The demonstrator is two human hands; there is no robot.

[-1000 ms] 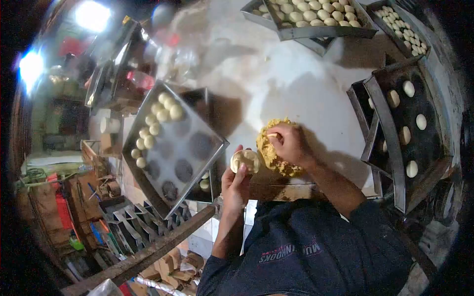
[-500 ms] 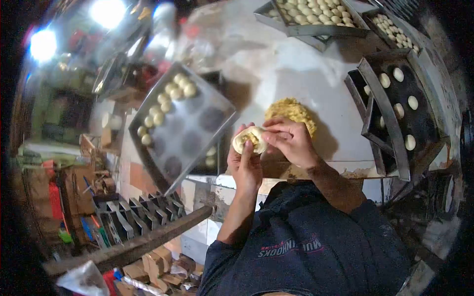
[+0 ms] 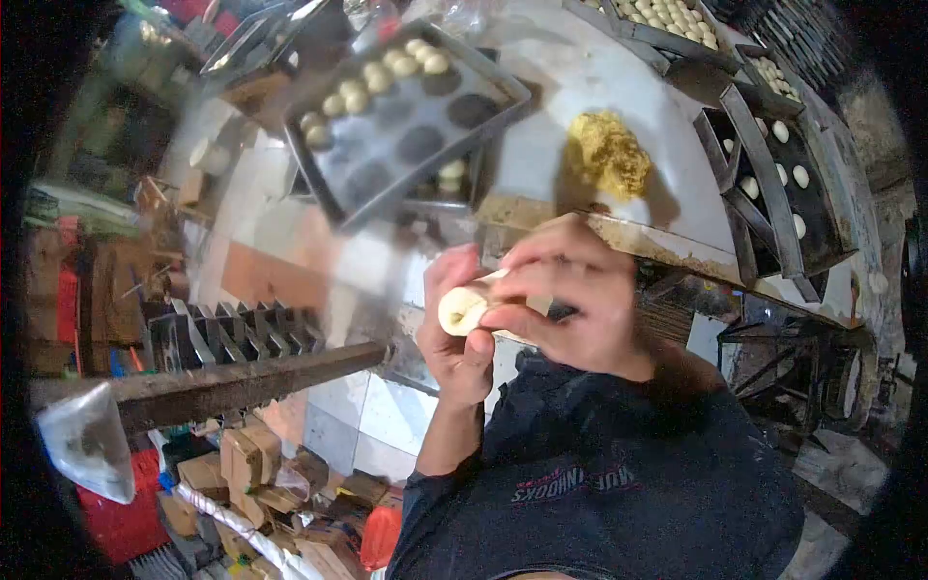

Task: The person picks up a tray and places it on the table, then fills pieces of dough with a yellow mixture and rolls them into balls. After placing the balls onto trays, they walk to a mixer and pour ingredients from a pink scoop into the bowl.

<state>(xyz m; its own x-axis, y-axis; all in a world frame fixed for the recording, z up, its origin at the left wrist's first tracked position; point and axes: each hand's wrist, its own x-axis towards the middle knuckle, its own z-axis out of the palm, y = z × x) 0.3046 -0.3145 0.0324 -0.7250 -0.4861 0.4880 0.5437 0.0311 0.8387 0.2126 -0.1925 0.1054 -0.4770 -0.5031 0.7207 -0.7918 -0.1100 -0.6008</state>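
A pale dough ball [image 3: 461, 311] with a small dimpled hole facing me sits in my left hand [image 3: 456, 365]. The fingers of that hand curl round its far side and the thumb rests below it. My right hand [image 3: 570, 295], smeared by motion, closes over the ball's right side, with thumb and fingertips pressed on the dough. Beyond the hands, a heap of crumbly yellow filling [image 3: 609, 155] lies on the white tabletop [image 3: 541, 126]. No filling shows in the dough from here.
At the left, a metal tray [image 3: 416, 145] holds rows of dough balls and sits over another tray. Stacked dark trays [image 3: 812, 208] with dough pieces stand at the right. A wooden beam [image 3: 261, 379] and cardboard boxes [image 3: 246, 459] are lower left.
The dough has gone from open, with yellow filling showing, to gathered round a small hole. My right hand has come over it. Both hands are lower in view, and the camera view has shifted.
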